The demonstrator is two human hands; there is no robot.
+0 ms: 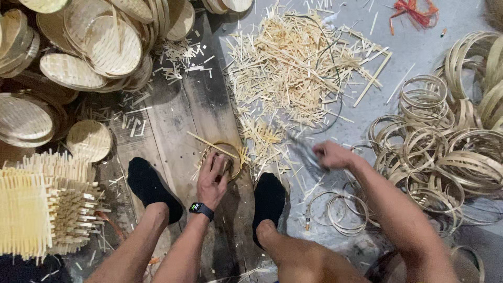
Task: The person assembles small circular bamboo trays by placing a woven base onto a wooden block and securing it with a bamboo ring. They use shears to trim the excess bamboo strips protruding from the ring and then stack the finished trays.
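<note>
While I look down through the head camera, I take the small round bamboo tray (226, 157) on the dark wooden board (178, 115) as my landmark. My left hand (214, 178) lies flat over that tray, fingers pressed down on its rim and woven face rather than curled around it; a dark watch (201, 208) sits on that wrist, just below the tray. One loose bamboo strip (212, 144) crosses the tray's upper left edge.

To the right of the tray, off the board, my right hand (331, 155) is closed around a dark metal tool (306, 153), which is blurred, so I cannot tell what kind it is. Its tip points back toward the tray but stays apart from it.

Above and to the right of the tray spreads a heap of pale bamboo offcuts (293, 63) on the grey floor (419, 47). Farther right of the tray, beyond my right hand, lie many bamboo hoops (435, 152), some stacked, some single. Up and to the left of the tray sit stacks of finished woven trays (99, 42). Far left of it stands a square woven mat (31, 209) with strip ends sticking out.

My feet in black socks (152, 188) flank the tray, one lower left on the board, one lower right at the board's edge.
</note>
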